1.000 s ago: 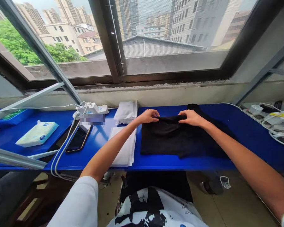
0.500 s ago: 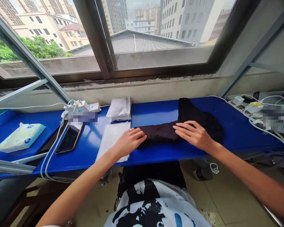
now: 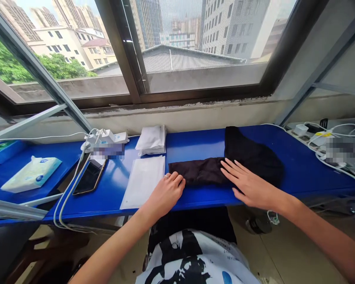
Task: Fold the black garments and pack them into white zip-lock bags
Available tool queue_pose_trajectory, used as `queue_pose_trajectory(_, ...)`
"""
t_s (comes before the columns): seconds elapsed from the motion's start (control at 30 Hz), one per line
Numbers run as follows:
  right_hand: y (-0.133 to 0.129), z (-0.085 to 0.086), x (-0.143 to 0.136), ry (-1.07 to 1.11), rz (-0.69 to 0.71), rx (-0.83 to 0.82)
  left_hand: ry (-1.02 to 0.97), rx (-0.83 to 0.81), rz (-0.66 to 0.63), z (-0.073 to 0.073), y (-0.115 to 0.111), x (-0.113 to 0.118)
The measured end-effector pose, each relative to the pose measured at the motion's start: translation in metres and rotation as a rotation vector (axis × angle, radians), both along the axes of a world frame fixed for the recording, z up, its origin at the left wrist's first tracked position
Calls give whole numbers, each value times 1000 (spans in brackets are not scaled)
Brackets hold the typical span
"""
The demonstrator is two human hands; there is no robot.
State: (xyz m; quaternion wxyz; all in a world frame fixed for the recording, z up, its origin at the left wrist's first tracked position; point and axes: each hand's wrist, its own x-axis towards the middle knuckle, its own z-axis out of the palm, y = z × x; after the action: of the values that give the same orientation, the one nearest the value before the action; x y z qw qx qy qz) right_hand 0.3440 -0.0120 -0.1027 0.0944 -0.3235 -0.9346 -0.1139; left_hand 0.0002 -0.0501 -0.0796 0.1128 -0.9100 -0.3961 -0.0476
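Observation:
A black cloth garment (image 3: 206,170) lies on the blue tabletop, its narrow folded part toward the left and a wider, rounded part toward the right. At the left end of the narrow part, my left hand (image 3: 170,190) has its fingers curled together on the near corner of the cloth. My right hand (image 3: 251,184) rests flat where the narrow part meets the wide one, fingers stretched out and palm down. Just left of the garment lies a flat white plastic bag (image 3: 144,179), with a stack of folded white packets (image 3: 151,139) behind it.
A smartphone (image 3: 90,176) lies to the left under white cables and a power strip (image 3: 118,137). Farther left is a pack of tissues (image 3: 32,173). Chargers and cables (image 3: 322,136) crowd the right side. Metal frame bars slant up at both sides before the window (image 3: 201,75).
My right hand has flattened and spread onto the cloth. My left hand has slid to the near corner, baring the garment's left end. The view has shifted slightly.

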Motion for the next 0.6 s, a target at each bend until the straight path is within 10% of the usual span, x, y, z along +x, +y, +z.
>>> queue_pose_trajectory(0.33, -62, -29, -14, 264, 19, 115, -411, -83, -26, -33, -24, 62)
queue_pose_trajectory(0.6, -68, 29, -39, 833, -83, -275, -692, -68, -114, -52, -33, 51)
